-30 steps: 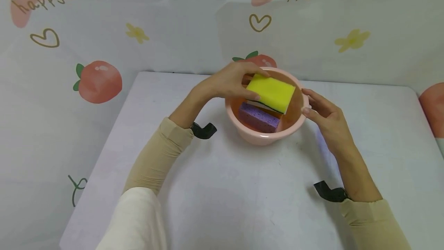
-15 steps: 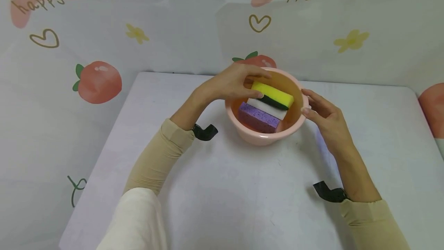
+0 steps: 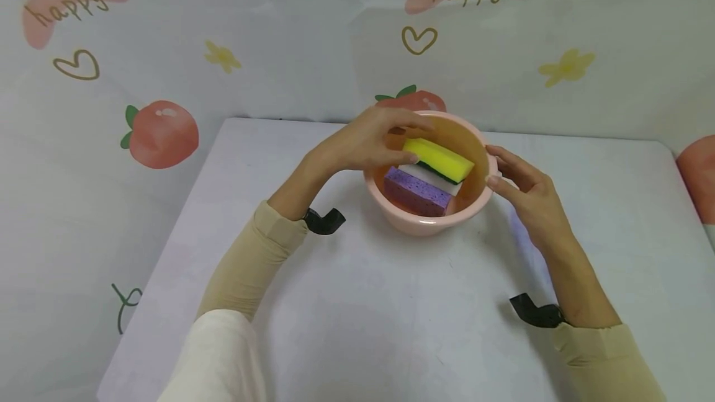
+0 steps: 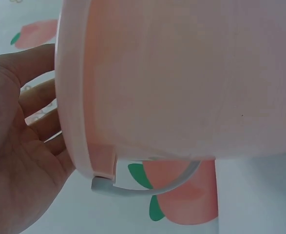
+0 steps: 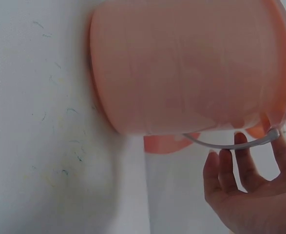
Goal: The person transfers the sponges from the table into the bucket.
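My right hand (image 3: 527, 194) rests against the right side of the pink basin (image 3: 429, 223), its fingers (image 5: 230, 170) relaxed and nearly straight beside the rim, holding nothing. The basin sits toward the far edge of the white surface (image 3: 391, 315), about midway across. Inside it, a purple sponge (image 3: 418, 192) lies nearest me and a white sponge (image 3: 432, 177) behind it. Farther back, my left hand (image 3: 363, 141) reaches over the rim and pinches the yellow-and-green scouring sponge (image 3: 438, 159) by its left end.
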`<action>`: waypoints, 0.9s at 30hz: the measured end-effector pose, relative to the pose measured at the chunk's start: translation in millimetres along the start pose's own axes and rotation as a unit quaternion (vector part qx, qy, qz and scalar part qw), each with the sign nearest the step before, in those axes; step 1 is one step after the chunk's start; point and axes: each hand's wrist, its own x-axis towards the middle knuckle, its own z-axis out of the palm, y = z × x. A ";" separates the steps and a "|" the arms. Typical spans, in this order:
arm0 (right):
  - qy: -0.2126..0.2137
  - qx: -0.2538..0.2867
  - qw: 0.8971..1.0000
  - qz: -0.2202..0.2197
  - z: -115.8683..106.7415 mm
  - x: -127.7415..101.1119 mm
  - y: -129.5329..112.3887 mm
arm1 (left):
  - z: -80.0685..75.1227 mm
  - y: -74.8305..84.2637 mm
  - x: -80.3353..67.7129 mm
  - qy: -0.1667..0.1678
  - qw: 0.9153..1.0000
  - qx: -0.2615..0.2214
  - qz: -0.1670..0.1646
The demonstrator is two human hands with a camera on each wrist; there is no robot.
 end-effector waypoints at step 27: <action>0.017 -0.187 0.980 -0.072 -19.6 -9.9 1.2 | -2.0 -2.8 -49.4 0.053 0.996 0.074 -0.004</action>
